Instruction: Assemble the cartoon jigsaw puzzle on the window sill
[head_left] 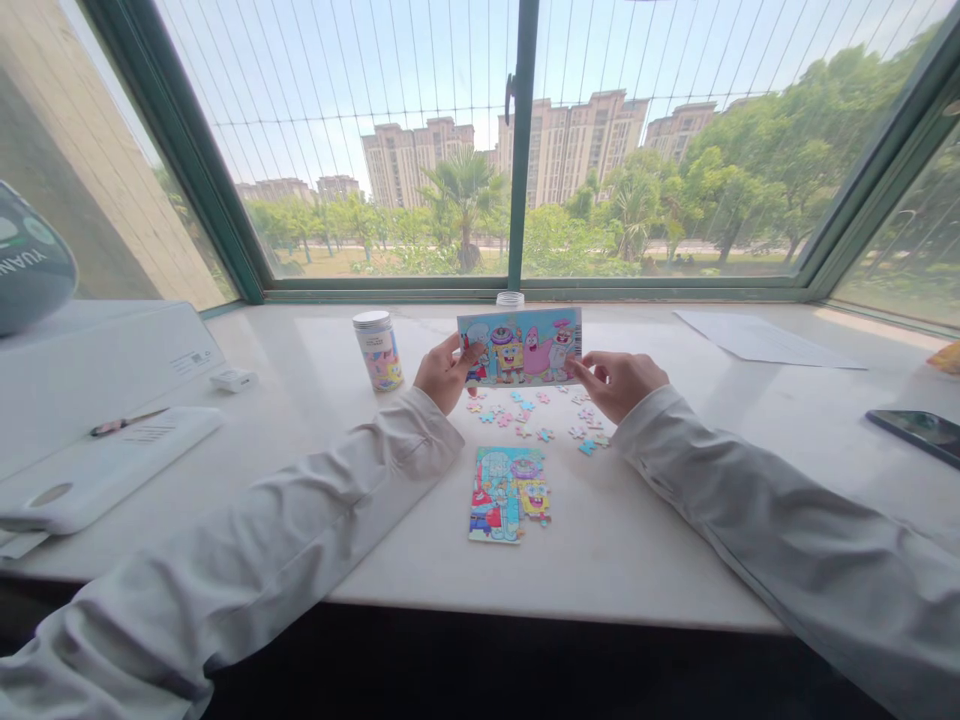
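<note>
My left hand and my right hand hold a cartoon picture card upright by its two lower corners, each hand pinched shut on it. Below the card several loose puzzle pieces lie scattered on the white windowsill. Closer to me lies a partly joined jigsaw, flat on the sill. A small cylindrical puzzle tin stands left of my left hand. Its lid is partly hidden behind the card.
A sheet of paper lies at the far right, a dark phone at the right edge. At left are a white case with a pen, a small white box and a white appliance. Window glass closes the back.
</note>
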